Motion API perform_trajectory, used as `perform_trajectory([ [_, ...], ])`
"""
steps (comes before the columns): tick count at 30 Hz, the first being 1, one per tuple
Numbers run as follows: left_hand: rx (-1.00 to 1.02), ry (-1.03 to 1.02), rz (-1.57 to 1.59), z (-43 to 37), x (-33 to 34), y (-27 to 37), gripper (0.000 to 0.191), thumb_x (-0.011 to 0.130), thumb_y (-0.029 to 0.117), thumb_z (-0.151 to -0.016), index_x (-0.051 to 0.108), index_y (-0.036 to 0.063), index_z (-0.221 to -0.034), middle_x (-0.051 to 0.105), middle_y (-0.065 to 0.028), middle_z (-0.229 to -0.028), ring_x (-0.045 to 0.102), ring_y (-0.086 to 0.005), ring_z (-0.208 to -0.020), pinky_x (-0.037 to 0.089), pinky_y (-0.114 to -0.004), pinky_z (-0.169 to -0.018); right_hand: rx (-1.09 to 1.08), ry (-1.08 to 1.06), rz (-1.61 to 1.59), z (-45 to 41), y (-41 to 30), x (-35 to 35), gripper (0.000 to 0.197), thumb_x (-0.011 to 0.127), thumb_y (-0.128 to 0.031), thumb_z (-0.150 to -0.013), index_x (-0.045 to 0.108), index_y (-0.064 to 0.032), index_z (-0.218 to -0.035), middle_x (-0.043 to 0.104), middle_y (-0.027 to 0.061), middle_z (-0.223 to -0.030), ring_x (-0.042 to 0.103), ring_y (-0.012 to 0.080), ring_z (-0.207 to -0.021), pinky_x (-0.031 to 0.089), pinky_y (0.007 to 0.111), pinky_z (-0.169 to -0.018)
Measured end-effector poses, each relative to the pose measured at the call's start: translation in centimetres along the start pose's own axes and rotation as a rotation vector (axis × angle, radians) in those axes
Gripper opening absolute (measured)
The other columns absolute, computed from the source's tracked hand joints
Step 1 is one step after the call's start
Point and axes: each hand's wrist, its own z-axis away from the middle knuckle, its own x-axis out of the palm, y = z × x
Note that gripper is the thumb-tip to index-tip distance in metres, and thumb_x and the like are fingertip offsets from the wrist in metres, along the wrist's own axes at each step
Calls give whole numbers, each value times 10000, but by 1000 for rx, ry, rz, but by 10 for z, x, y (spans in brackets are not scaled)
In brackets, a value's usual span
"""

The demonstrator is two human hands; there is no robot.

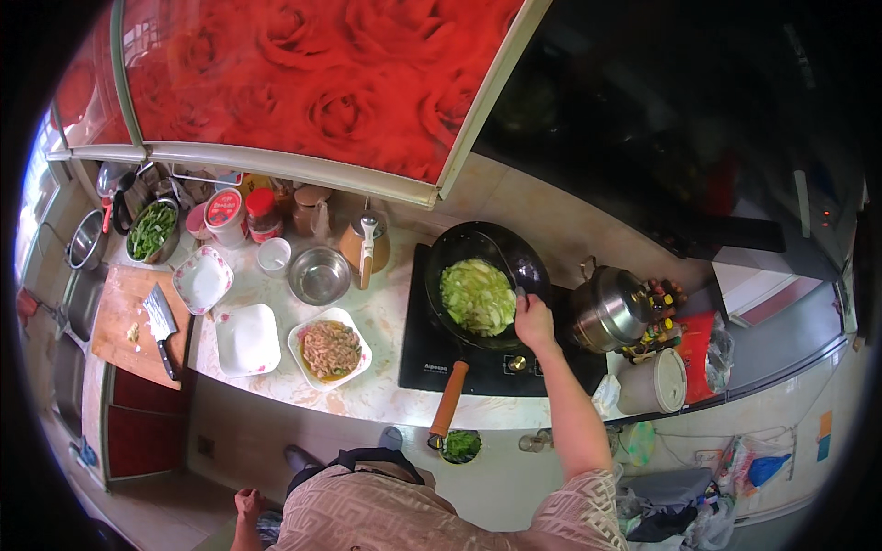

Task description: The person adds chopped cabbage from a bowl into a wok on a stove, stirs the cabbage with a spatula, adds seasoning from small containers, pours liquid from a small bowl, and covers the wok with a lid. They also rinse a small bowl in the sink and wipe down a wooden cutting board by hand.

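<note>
My right hand grips the handle of a cooking utensil over a black wok. Its working end is hard to make out against the dark metal. Chopped pale green vegetables fill the wok's bottom. The wok sits on a black glass cooktop, its orange-brown handle pointing towards me. Low beside my body hangs my left hand, fingers curled, with nothing visible in it. A square white dish of raw minced or chopped meat stands left of the cooktop.
Right of the wok stands a steel pot. A cleaver lies on a wooden cutting board by the sink. Between are white dishes, a steel bowl and a jug. A red cabinet overhangs the counter.
</note>
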Motion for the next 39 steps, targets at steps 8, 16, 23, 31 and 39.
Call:
perform_trajectory([
  [8,-64,-27,-61,-4,3,36,130,581,79,-847,592,-49,-828,573,-99,-615,556,-193,-480,447,-338,-396,-173,-14,21,37,-12,6,334,507,-286,-908,599,-43,-1117,645,223,-830,623,411,-755,492,483,-671],
  [16,-714,85,450,-18,24,81,140,573,49,-827,515,0,-710,469,-51,-537,469,-167,-408,348,-307,-346,-320,83,294,22,2,-11,363,532,-289,-898,568,-61,-1178,646,172,-779,642,365,-675,514,477,-596],
  [23,91,-108,56,-28,14,47,188,581,76,-856,481,39,-701,435,-23,-523,428,-146,-398,329,-297,-342,-254,37,280,21,14,-14,354,520,-300,-905,579,-75,-1172,656,191,-806,642,381,-714,508,488,-635],
  [31,-647,-45,323,-48,36,120,101,570,111,-835,574,10,-833,589,-90,-643,567,-176,-501,424,-286,-417,53,61,36,81,60,-42,338,503,-292,-913,610,-24,-1089,662,213,-861,635,397,-819,492,468,-723],
  [39,47,-648,-119,-125,137,356,272,641,192,-861,643,-3,-1050,675,-106,-915,636,-157,-813,512,-284,-743,285,-46,-389,127,74,-38,301,543,-254,-917,620,10,-1039,569,69,-641,509,155,-589,423,318,-576],
])
